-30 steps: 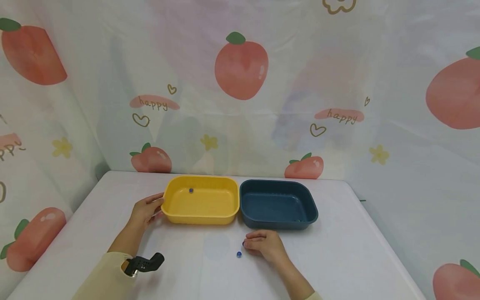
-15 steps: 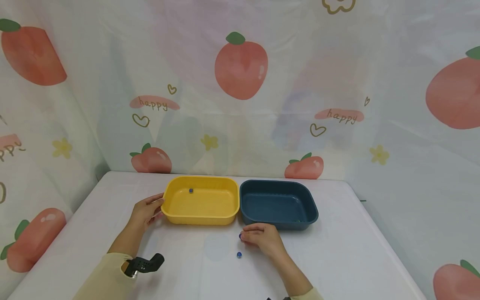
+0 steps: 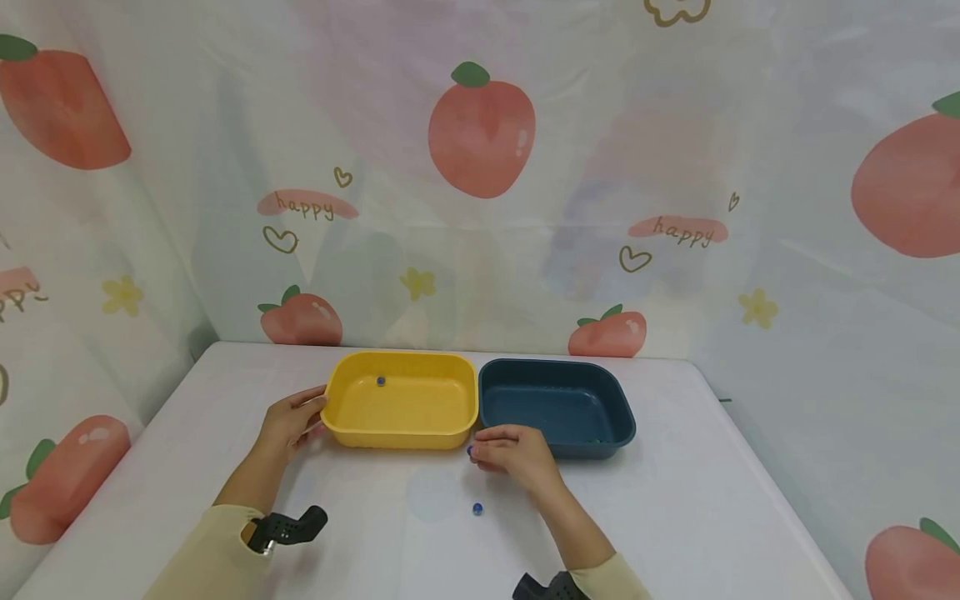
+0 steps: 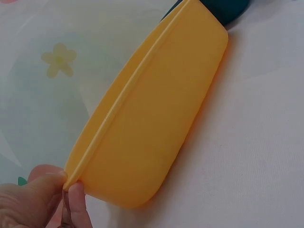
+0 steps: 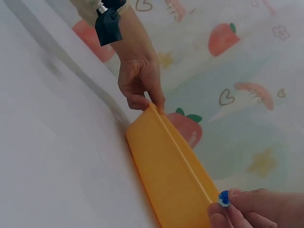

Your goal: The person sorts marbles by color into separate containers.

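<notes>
At its left end, the yellow plastic basin [image 3: 401, 440] is pinched at the rim by my left hand [image 3: 287, 422], thumb and fingers on either side of the wall [image 4: 137, 128]. My right hand [image 3: 522, 457] holds a small blue-and-white marble [image 5: 224, 198] between thumb and fingertips, close to the basin's front right corner. A second blue marble [image 3: 477, 509] lies on the table in front of that hand. Inside the yellow basin, toward the back left, sits another blue marble [image 3: 381, 381].
A dark blue basin [image 3: 557, 404] stands against the yellow one's right side, with something small and green inside near its front right. Behind the white-covered table [image 3: 675, 517] hangs a fruit-printed cloth [image 3: 480, 275]. Black straps [image 3: 288, 527] circle both wrists.
My right hand has lifted the marble off the table and carried it forward and left, to the yellow basin's near corner. The left hand stays at the rim.
</notes>
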The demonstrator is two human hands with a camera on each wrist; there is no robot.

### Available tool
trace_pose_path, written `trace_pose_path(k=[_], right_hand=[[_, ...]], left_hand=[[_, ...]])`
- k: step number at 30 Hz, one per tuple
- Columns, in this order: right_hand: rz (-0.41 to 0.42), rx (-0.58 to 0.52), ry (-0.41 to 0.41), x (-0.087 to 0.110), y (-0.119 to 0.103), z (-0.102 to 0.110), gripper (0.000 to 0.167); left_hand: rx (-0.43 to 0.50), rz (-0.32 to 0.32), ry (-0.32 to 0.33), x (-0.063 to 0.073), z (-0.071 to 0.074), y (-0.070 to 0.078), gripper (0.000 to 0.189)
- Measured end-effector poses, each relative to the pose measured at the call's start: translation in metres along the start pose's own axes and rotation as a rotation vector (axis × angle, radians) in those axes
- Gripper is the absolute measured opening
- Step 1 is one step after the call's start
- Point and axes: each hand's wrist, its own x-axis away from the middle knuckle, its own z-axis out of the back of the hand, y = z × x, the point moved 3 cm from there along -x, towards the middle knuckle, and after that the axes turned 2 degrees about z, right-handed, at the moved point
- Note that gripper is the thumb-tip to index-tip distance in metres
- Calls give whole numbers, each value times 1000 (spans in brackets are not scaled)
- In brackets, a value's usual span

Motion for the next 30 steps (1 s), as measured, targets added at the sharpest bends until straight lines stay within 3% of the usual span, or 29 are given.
trace_pose_path(k=[30], right_hand=[[-50,-44,63,-35,-16,-17,35]], left_hand=[[-3,11,-3,-1,-1,-2,48]])
